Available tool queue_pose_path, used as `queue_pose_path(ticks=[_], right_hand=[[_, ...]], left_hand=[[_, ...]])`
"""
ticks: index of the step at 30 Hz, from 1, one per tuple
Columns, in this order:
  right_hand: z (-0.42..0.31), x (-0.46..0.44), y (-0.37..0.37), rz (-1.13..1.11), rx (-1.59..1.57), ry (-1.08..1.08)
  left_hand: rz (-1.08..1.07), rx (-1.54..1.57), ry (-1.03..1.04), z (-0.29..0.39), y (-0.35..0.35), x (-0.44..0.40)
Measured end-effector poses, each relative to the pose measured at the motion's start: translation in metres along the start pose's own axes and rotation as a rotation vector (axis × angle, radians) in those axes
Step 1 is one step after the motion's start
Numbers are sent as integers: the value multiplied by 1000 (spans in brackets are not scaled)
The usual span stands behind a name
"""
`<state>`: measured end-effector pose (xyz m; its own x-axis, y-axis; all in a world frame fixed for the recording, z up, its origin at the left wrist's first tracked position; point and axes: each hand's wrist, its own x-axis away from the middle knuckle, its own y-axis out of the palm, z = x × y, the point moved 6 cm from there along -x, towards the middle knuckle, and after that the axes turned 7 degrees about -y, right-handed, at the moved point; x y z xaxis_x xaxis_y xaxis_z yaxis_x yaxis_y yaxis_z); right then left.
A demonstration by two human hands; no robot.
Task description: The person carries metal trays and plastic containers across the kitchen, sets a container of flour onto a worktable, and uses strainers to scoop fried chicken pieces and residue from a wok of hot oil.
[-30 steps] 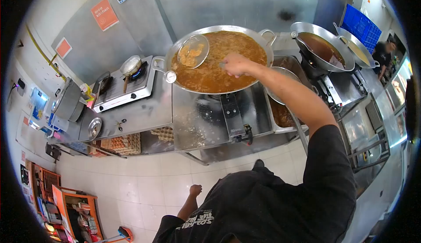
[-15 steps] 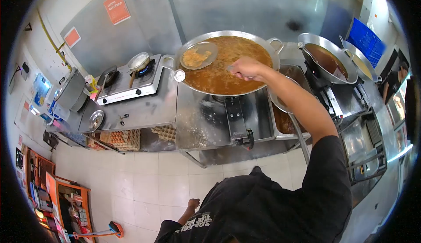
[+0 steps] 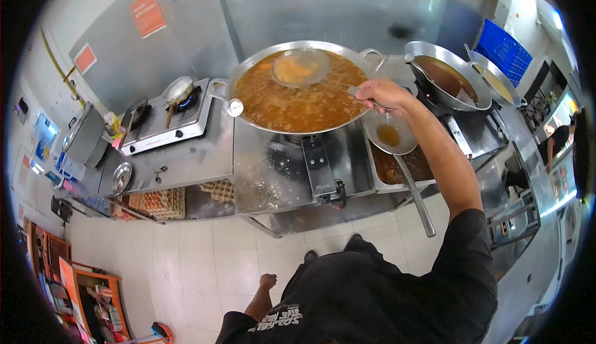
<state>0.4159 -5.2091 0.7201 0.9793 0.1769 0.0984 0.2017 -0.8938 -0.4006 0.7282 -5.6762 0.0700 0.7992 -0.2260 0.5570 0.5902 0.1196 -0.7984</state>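
Observation:
My right hand [image 3: 383, 96] is closed round the handle of a wire skimmer [image 3: 301, 68], whose round mesh holds orange-brown pieces over the far part of a big wok [image 3: 292, 111] of bubbling brown liquid. A round dial is clipped at the wok's left rim. Low beside my body hangs my left hand [image 3: 267, 281], its fingers curled with nothing visible in them. Right of the wok, a long-handled ladle [image 3: 406, 139] with some brown liquid in its bowl lies across a metal tray [image 3: 406, 186].
A small pan [image 3: 179, 89] sits over a lit burner on the white stove [image 3: 171, 130] at left. Two more woks, one with dark liquid [image 3: 447, 77], stand at right near a blue crate [image 3: 504, 52]. Egg trays [image 3: 162, 201] are under the counter. Another person shows at far right.
My right hand has drawn back to the right, and the skimmer has moved right across the wok. The ladle over the tray now shows fully. The view has shifted slightly.

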Motion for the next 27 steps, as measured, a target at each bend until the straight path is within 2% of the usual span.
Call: queue_pose_path(ticks=[2,3,4,5,6,9,13,15,17,19,22,23,25,27], right_hand=[[-21,20,-9,67,29,-86],[-25,25,-15,96,-18,-122],[-28,31,-20,122,-63,-159],[-27,37,-25,146,-112,-192],[-19,42,-25,100,-102,-149],[8,45,-41,8,-111,-77],[72,39,-94,-40,-184,-4],[88,57,-115,-17,-169,-32],[99,84,-144,99,-44,-83],[121,102,-180,209,143,-127],[151,130,-229,541,712,-612],[161,143,-242,548,679,-413],[176,163,-257,597,787,-332],[190,181,-267,605,894,-266]], left_hand=[[-70,241,-83,3,-3,-12],[-34,119,40,11,-7,-17],[-9,263,92,38,-31,-15],[-233,960,-89,22,-4,-26],[-319,1659,-364,38,-33,-5],[-90,1478,-308,88,-87,-8],[-359,1568,-60,220,-172,-15],[-503,1389,61,331,-238,1],[-733,1444,136,436,-284,16],[-712,1394,169,518,-306,17],[-675,1534,124,611,-315,14],[-623,1566,125,622,-308,5],[-514,1633,126,640,-292,-17],[-451,1634,94,644,-296,-1]])
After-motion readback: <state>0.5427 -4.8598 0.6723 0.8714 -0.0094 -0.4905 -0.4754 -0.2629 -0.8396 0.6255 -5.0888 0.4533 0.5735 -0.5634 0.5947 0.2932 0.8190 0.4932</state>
